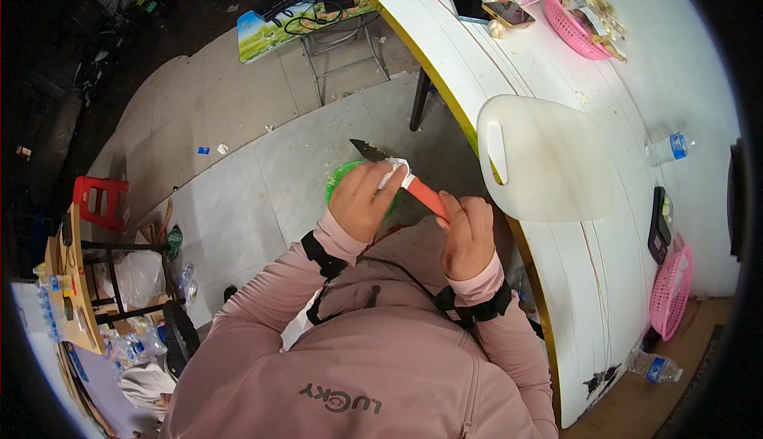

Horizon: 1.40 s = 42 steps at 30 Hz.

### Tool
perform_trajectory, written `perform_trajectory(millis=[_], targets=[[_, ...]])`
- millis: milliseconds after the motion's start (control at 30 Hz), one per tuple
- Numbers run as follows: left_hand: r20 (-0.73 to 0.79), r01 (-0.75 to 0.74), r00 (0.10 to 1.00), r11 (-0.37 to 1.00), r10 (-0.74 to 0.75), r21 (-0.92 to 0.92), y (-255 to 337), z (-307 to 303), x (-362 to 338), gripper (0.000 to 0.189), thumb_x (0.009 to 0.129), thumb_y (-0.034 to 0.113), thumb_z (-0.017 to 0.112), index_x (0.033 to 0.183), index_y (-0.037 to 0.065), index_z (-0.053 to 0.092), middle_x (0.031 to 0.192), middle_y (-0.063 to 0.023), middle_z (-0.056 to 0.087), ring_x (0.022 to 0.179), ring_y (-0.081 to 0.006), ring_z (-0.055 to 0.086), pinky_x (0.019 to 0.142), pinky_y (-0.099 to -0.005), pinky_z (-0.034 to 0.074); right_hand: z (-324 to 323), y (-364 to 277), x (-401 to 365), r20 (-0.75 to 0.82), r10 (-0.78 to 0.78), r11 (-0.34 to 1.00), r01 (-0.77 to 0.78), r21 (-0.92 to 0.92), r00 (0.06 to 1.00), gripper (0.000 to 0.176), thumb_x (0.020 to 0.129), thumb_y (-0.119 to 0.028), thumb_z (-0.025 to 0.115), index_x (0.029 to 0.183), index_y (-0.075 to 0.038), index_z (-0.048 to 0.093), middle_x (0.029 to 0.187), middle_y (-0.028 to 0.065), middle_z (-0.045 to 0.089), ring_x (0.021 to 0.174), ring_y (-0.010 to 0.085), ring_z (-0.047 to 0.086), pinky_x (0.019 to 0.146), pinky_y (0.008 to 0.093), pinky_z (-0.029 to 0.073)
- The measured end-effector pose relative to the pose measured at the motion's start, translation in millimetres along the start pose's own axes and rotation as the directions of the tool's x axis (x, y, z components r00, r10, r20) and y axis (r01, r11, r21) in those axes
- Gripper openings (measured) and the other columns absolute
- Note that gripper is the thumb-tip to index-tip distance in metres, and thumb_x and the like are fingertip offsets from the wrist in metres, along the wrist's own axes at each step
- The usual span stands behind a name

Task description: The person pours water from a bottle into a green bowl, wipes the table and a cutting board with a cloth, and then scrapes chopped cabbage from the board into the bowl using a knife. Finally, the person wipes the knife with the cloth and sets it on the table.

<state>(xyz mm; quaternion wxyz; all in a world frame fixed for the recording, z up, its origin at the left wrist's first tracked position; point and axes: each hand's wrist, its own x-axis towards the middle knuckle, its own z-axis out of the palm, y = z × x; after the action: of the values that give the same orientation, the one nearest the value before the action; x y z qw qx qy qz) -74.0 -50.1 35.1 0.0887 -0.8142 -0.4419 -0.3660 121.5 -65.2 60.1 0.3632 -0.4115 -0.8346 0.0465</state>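
The left hand (362, 201) is closed around a crumpled white wipe (395, 171) and presses it on the knife (405, 182). The knife is held in the air in front of the person's chest, just left of the tabletop (469, 81). It lies on a slant. Its dark tip points up and to the left, and its handle end points down and to the right. The right hand (467, 232) is wrapped tight around that handle.

The wipe covers the middle of the blade, so only the pointy tip shows. Most of the handle is hidden inside the right hand. A round green thing (338, 178) sits under the left hand, mostly covered, and I cannot tell what it is. I also cannot tell if the wipe is paper or cloth.

Far to the left stands a red plastic stool (99, 201). The blade looks dark and thin, and the handle is smooth and orange. The tabletop is white, with long lines and a yellow edge. On it lies a pale cutting board (556, 161) with round corners and a slot to hold. Beside it lies a clear bottle (664, 149) with a blue label. Two pink baskets with little holes sit there too, one (576, 30) at the top and one (671, 292) low on the right.
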Motion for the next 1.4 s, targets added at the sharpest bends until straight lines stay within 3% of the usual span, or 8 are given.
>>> perform_trajectory(millis=[400,900,1000,1067,1100,1133,1200,1400], targets=[[0.043,0.021,0.999,0.995,-0.025,0.095,-2,3,-4,0.044,0.071,0.005,0.052,0.115,0.001,0.054,0.098,-0.0131,0.054,0.081,-0.0267,0.054,0.071,-0.0339,0.047,2,2,-4,0.03,-0.002,0.999,0.001,0.046,1.0,0.043,0.066,0.006,0.061,0.108,0.005,0.052,0.086,0.0147,0.048,0.074,0.03,0.047,0.065,0.0366,0.038],[0.061,0.272,0.95,0.909,-0.306,0.316,-82,32,-50,0.026,0.075,0.002,0.056,0.1,0.006,0.062,0.09,-0.0084,0.053,0.079,-0.0237,0.054,0.066,-0.0324,0.046,0,5,-10,0.05,0.02,0.998,-0.023,0.057,0.999,0.038,0.069,0.004,0.059,0.107,0.003,0.053,0.085,0.0149,0.048,0.073,0.0314,0.047,0.064,0.0384,0.038],[0.014,0.465,0.883,0.878,-0.469,0.112,-97,40,-68,0.023,0.074,-0.002,0.056,0.095,0.002,0.063,0.09,-0.0091,0.055,0.077,-0.0232,0.054,0.068,-0.0301,0.045,-4,4,-10,0.041,0.054,0.998,-0.055,0.032,0.998,0.035,0.071,0.001,0.059,0.106,0.003,0.054,0.084,0.0144,0.049,0.072,0.0315,0.047,0.064,0.0384,0.038],[-0.012,0.667,0.723,0.702,-0.691,-0.251,-92,33,-67,0.024,0.072,-0.007,0.056,0.093,0.001,0.064,0.089,-0.0096,0.056,0.071,-0.0208,0.056,0.064,-0.0255,0.045,-4,7,-11,-0.004,0.068,0.997,-0.068,0.025,0.998,0.034,0.074,-0.001,0.058,0.107,0.002,0.054,0.083,0.0141,0.05,0.073,0.0311,0.048,0.064,0.0381,0.038],[0.045,0.704,0.681,0.637,-0.731,-0.313,-92,31,-69,0.026,0.074,-0.009,0.055,0.096,0.001,0.063,0.092,-0.0081,0.058,0.07,-0.0155,0.056,0.062,-0.0227,0.044,-4,6,-11,-0.003,0.07,0.997,-0.07,0.026,0.998,0.034,0.074,-0.001,0.058,0.107,0.002,0.054,0.083,0.0141,0.05,0.073,0.0311,0.048,0.064,0.0381,0.038],[0.047,0.707,0.679,0.635,-0.732,-0.312,-94,34,-73,0.026,0.074,-0.009,0.055,0.096,0.001,0.063,0.092,-0.0081,0.058,0.07,-0.0155,0.056,0.062,-0.0227,0.044,-5,6,-10,-0.028,0.086,0.996,-0.086,0.018,0.996,0.033,0.075,-0.001,0.057,0.107,0.002,0.054,0.084,0.0142,0.05,0.073,0.0308,0.048,0.064,0.038,0.038],[0.103,0.58,0.636,0.386,-0.765,-0.717,-100,44,-81,0.025,0.077,-0.01,0.053,0.098,0.001,0.063,0.098,-0.007,0.058,0.076,-0.013,0.056,0.065,-0.0229,0.045,-5,6,-10,-0.053,0.098,0.995,-0.098,0.012,0.994,0.032,0.076,-0.002,0.057,0.108,0.002,0.054,0.084,0.0144,0.05,0.073,0.0306,0.048,0.065,0.0378,0.039],[0.134,0.459,0.69,0.287,-0.711,-0.841,-87,38,-69,0.024,0.082,-0.008,0.05,0.102,0.0,0.061,0.104,-0.0078,0.056,0.09,-0.0167,0.057,0.073,-0.0271,0.049,-5,7,-11,-0.046,0.141,0.989,-0.142,-0.029,0.989,0.03,0.079,-0.003,0.056,0.109,0.002,0.054,0.085,0.0147,0.05,0.074,0.0303,0.049,0.066,0.0374,0.039]])
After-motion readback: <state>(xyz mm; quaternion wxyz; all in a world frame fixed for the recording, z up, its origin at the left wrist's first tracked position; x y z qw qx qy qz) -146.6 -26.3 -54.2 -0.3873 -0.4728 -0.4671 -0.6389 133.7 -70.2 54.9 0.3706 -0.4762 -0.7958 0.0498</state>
